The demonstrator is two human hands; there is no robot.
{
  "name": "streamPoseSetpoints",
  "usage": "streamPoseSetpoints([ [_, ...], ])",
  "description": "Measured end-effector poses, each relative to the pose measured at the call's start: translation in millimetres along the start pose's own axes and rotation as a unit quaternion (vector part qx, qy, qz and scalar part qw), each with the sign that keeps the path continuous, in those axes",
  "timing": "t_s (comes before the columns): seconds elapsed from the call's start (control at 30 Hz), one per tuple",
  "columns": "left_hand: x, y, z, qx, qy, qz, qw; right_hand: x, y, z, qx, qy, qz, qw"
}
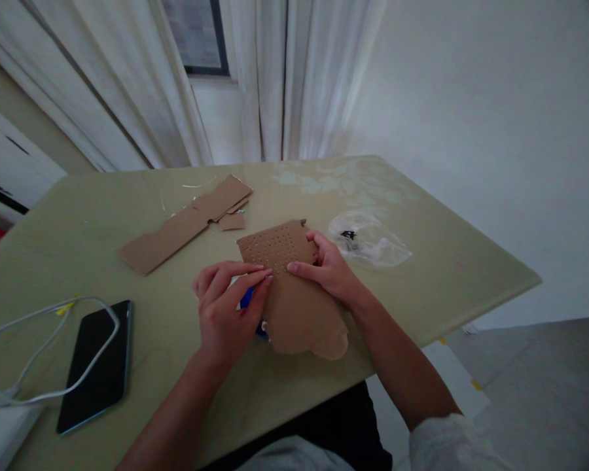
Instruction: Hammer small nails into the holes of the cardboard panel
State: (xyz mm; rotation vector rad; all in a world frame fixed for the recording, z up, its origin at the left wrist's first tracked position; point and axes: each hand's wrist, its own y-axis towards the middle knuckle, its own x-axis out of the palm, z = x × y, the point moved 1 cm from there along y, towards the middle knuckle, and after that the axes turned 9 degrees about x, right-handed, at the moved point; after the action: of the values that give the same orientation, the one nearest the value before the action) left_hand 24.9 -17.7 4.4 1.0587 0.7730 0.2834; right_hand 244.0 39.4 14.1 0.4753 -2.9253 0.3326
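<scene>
A brown piece of cardboard (pixel 302 314) with rows of small holes in its upper part is held over the table in front of me. My right hand (pixel 331 268) grips its right edge, thumb on the face and fingers behind. The fingertips of my left hand (pixel 228 304) are pinched together at the left end of the lowest row of holes. Whatever they hold is too small to make out. Small shiny dots sit along that row near my right thumb. Part of a blue object (pixel 247 297) shows behind my left fingers, mostly hidden.
Cut cardboard strips (pixel 191 222) lie at the back left of the table (pixel 446 268). A clear plastic bag (pixel 380 242) with small black items rests to the right. On the left are a dark phone (pixel 98 366), a looped white cable (pixel 34 398) and a white box-shaped device (pixel 10 432).
</scene>
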Motion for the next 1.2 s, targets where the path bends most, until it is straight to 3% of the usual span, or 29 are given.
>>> streamPoseSetpoints([
  [0.23, 0.2, -6, -2, 0.093, -0.064, 0.060, 0.992, 3, -5, -4, 0.019, 0.000, -0.029, 0.999],
  [0.53, -3.8, -11, 4, 0.088, -0.118, 0.062, 0.987, 3, -10, -4, 0.015, -0.015, -0.042, 0.999],
  [0.67, -7.0, -7, -3, 0.036, -0.106, 0.118, 0.987, 1, -4, 0, 0.010, 0.012, -0.015, 1.000],
  [0.77, -14.7, 0, -28, -0.115, -0.026, 0.157, 0.981, -2, -1, 2, -0.010, 0.035, 0.035, 0.999],
  [0.87, -21.7, 5, -60, -0.290, 0.057, 0.014, 0.955, -4, 0, 2, -0.018, 0.055, 0.054, 0.997],
  [0.93, -24.0, 5, -76, -0.344, 0.108, -0.087, 0.929, -4, 1, 3, -0.017, 0.062, 0.052, 0.997],
  [1.07, -18.4, 1, -87, -0.356, 0.180, -0.265, 0.878, -5, 2, 5, -0.014, 0.063, 0.048, 0.997],
  [1.2, -9.7, -3, -86, -0.345, 0.207, -0.356, 0.843, -5, 3, 6, -0.015, 0.067, 0.048, 0.996],
])
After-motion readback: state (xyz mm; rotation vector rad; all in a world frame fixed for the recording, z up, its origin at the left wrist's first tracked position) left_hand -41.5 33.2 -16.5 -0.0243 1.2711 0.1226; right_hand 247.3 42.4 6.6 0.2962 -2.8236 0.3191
